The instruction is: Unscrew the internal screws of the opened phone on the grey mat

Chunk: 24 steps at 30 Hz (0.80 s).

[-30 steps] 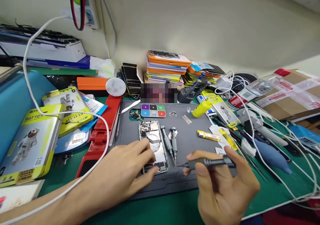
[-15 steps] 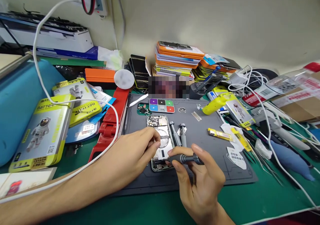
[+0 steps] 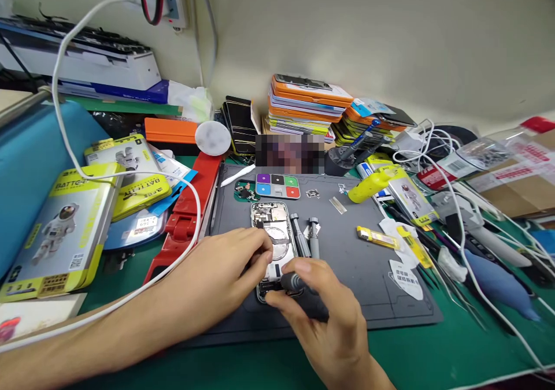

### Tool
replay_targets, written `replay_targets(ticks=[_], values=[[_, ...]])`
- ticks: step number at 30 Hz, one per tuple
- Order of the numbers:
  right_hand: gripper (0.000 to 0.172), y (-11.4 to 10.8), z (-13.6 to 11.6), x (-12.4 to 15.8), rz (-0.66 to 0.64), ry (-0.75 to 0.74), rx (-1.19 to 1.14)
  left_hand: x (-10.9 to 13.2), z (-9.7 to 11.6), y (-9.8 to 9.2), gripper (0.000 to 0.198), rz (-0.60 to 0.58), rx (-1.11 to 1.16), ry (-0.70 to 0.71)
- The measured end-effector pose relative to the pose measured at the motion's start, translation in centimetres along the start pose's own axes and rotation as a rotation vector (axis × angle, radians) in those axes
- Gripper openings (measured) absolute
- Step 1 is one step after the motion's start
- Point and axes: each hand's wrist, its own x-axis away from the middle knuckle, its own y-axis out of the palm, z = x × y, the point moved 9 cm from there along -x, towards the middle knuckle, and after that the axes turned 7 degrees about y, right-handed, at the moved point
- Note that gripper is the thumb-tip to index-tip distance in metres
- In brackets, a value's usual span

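Observation:
An opened phone lies on a dark grey work mat, its inner parts facing up. My left hand reaches over the phone's left side with thumb and fingertips pinched together; whatever is between them is hidden. Between the thumb and fingers of my right hand is a dark grey screwdriver, held slanted over the phone's lower end. Its tip cannot be made out. Two more grey screwdrivers, one upright-looking screwdriver and a slanted screwdriver, lie just right of the phone.
A coloured screw tray and a small green board sit above the phone. A yellow bottle stands right of them. Battery packs and a red tool lie left, with a white cable crossing my left forearm. Tweezers lie right.
My right hand has moved left and closer to the phone, swinging the screwdriver from lying sideways to slanting over the phone's lower end. The left hand stays pinched over the phone.

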Motion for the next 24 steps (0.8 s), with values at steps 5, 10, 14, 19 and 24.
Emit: replay_targets(ticks=[5,10,14,19,24], values=[[0.073,0.0,-0.3,-0.2,-0.093,0.002,-0.066,-0.1,0.4,0.1,0.022,0.003,0.003,0.054],[0.087,-0.8,-0.2,0.5,-0.044,-0.020,-0.061,0.0,1.0,0.1,0.013,0.006,0.008,0.131],[0.084,-0.6,0.0,0.5,-0.059,0.011,-0.090,0.2,1.2,0.1,0.008,0.015,0.010,0.183],[0.089,-0.5,0.9,1.2,0.041,0.088,-0.039,0.2,1.4,0.7,0.010,-0.046,-0.017,0.247],[0.087,-0.7,1.2,1.5,0.081,0.151,-0.208,0.2,0.9,0.8,0.007,-0.061,-0.022,0.234]])
